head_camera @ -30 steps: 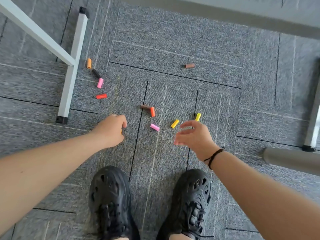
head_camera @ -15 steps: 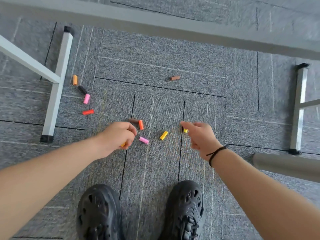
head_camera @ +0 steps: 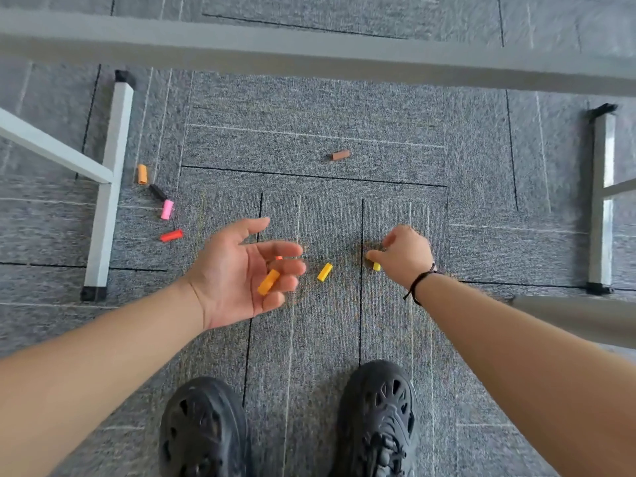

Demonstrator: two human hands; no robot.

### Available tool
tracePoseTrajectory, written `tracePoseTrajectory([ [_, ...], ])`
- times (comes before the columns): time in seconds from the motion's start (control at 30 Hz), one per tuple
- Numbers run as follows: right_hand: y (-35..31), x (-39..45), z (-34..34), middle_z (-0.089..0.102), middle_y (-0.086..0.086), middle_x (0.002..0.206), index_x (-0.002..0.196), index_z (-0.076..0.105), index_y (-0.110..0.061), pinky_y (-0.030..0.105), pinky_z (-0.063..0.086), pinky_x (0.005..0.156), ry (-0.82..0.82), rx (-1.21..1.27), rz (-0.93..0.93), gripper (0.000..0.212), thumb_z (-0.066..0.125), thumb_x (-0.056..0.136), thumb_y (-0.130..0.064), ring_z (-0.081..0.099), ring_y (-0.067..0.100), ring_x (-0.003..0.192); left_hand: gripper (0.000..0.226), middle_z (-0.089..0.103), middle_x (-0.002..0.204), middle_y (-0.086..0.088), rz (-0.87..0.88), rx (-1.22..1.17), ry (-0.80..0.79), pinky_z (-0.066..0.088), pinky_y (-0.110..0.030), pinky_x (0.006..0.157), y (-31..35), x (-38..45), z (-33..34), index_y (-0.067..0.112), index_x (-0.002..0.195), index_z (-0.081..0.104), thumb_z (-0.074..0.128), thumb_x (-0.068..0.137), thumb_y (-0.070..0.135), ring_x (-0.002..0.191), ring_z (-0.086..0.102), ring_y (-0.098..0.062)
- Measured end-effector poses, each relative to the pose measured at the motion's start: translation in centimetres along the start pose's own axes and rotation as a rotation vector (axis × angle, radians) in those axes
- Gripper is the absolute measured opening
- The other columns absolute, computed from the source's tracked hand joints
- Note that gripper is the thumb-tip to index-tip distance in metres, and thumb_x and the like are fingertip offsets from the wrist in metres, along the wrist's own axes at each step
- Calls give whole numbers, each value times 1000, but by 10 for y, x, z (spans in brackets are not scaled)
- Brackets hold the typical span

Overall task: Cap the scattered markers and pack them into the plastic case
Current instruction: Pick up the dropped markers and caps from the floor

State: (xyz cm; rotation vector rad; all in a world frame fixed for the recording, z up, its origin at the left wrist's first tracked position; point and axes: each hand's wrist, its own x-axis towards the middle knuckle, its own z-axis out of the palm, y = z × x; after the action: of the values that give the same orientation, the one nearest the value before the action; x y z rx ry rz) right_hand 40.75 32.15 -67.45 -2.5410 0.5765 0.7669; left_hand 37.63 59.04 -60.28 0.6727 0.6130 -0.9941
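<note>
Left hand [head_camera: 237,270], frame centre, lies palm-up and relaxed, carrying an orange cap [head_camera: 268,282]; right hand [head_camera: 404,256] pinches a yellow cap [head_camera: 376,266] on the carpet [head_camera: 309,339].

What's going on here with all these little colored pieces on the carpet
A person is bent over a grey carpet, gathering scattered marker caps. The left hand is palm up and open, with an orange cap lying on its fingers. The right hand reaches down and pinches a yellow cap on the floor. Another yellow cap lies between the hands. An orange, a black, a pink and a red cap lie by the table leg on the left, and a brown cap lies farther off. No case is in view.
</note>
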Motion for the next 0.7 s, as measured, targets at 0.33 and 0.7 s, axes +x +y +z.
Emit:
tracePoseTrajectory([
  [0.33,-10,-8,7,68,6,94,97,67,-7,26,51,63,-84,116,20,13,73,88,-14,60,15,72,29,55,64,8,229,1424,452,42,-18,53,-14,41,-22,13,79,66,72,87,41,50,49,-9],
  [0.7,-10,-46,-7,48,-4,63,101,65,-9,21,27,42,-819,1233,187,20,54,99,-26,30,10,50,20,54,93,2,195,2116,352,46,-21,55,-34,55,-31,16,102,49,49,102,36,63,52,-3],
])
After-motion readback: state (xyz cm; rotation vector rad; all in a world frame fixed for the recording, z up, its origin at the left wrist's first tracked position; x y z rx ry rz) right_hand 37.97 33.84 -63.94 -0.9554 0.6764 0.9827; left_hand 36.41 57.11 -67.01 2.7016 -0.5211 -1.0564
